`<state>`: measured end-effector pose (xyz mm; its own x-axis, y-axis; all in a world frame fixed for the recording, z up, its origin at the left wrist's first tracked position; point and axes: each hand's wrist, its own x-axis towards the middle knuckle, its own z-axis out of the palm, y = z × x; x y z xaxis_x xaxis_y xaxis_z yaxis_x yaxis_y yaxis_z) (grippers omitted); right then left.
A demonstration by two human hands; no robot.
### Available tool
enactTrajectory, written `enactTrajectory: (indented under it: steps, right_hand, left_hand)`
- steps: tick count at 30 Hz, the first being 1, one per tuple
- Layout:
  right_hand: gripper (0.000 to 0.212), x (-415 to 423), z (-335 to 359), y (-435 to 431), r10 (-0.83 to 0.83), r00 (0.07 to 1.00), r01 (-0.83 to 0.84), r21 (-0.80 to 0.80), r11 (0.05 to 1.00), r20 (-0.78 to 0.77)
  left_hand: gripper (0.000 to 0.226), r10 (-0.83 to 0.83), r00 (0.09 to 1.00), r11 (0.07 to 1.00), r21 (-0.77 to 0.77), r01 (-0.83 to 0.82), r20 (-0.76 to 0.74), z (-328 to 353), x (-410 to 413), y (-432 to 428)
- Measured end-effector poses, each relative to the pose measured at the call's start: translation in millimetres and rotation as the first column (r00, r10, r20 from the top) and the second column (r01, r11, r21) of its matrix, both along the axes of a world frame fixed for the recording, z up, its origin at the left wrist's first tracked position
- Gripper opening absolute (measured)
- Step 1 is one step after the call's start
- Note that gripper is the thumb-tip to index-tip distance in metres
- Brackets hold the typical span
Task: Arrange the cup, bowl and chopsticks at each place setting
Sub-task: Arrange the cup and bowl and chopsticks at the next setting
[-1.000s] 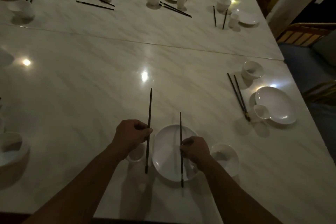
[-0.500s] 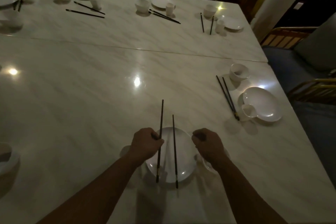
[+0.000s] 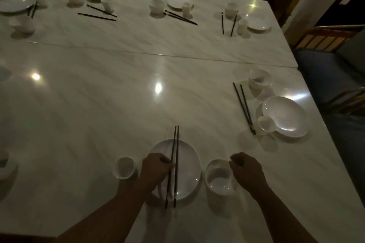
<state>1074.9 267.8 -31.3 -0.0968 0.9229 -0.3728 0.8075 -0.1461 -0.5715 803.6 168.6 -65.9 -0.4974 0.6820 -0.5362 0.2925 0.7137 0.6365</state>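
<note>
Change over the last 1 s: the 2 chopsticks (image 3: 177,144), then apart with 1 in each hand, now lie paired and parallel across the plate (image 3: 189,165), lower centre of the frame. The left hand (image 3: 157,170) grips them. The right hand (image 3: 246,171) has let go and is clenched, empty, just beside the bowl (image 3: 219,178). The cup (image 3: 124,167) stands left of the plate. Judgement: the pair is aligned but not yet laid on the desk (image 3: 98,104).
</note>
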Motion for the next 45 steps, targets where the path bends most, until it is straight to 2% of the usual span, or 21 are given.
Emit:
enactTrajectory:
  steps: [6,25,29,34,40,45]
  right_hand:
    - [0.018,0,-9,9,0.097,0.995,-0.095,-0.049,0.994,0.032]
    - [0.019,0,-14,3,0.063,0.998,-0.063,-0.099,0.993,0.002]
    - [0.02,0,-14,2,0.046,0.999,-0.046,-0.112,0.993,-0.006]
    - [0.017,-2,-11,2,0.051,0.999,-0.051,-0.098,0.994,-0.002]
    - [0.019,-1,-11,1,0.062,0.998,-0.062,-0.11,0.992,-0.007]
    - [0.02,-1,-9,0,0.072,0.997,-0.072,-0.106,0.992,0.0]
  left_hand:
    - [0.014,0.14,0.982,0.99,-0.001,-0.141,0.124,-1,6,-2]
    - [0.016,0.192,0.953,0.98,0.006,-0.199,0.232,-9,12,3]
    - [0.029,0.177,0.975,0.983,0.031,-0.183,0.135,-3,17,7]
    - [0.041,0.009,0.982,0.998,0.061,0.003,-0.187,-1,21,13]
    - [0.029,-0.021,0.971,0.999,0.022,0.027,-0.237,-1,26,14]
    - [0.028,-0.006,0.971,1.0,0.018,0.011,-0.238,0,26,12]
